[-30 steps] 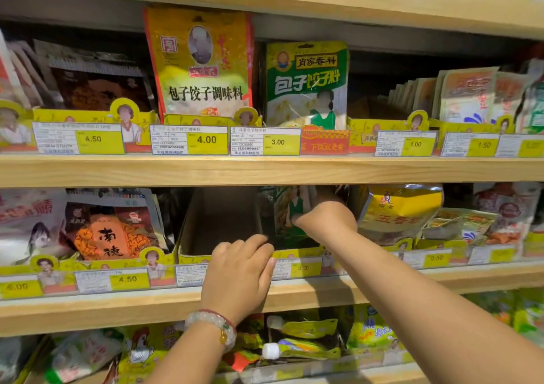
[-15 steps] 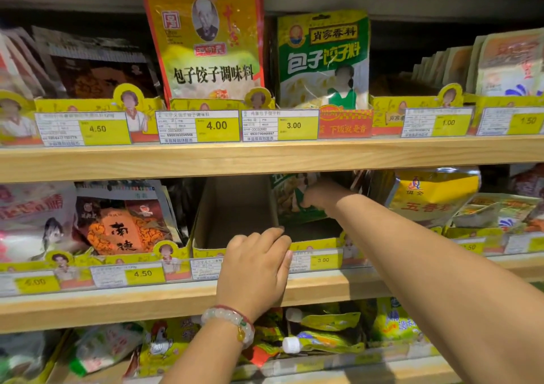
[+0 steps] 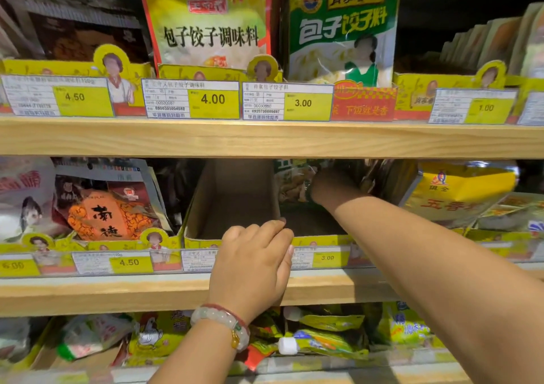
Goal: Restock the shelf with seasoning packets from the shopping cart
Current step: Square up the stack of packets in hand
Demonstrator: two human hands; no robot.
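Seasoning packet [image 3: 294,182] gripped deep in the shelf [image 3: 176,291] by right hand [image 3: 334,185]; left hand [image 3: 253,261] curls over the box front [image 3: 203,241]

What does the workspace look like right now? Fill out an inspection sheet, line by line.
Surface: wooden middle shelf, with price labels along its front edge.
Job's things: green seasoning packet standing deep in the right tray; empty cardboard tray beside it.
Clutter: orange packet to the left, yellow packet to the right, both on the same shelf.
Grippers: left hand rests its curled fingers on the tray front; right hand reaches in against the green seasoning packet, its grip hidden in shadow.
Cables: nothing seen.
Surroundings: upper shelf stocked with upright packets; lower shelf holds loose packets. Shopping cart out of view.
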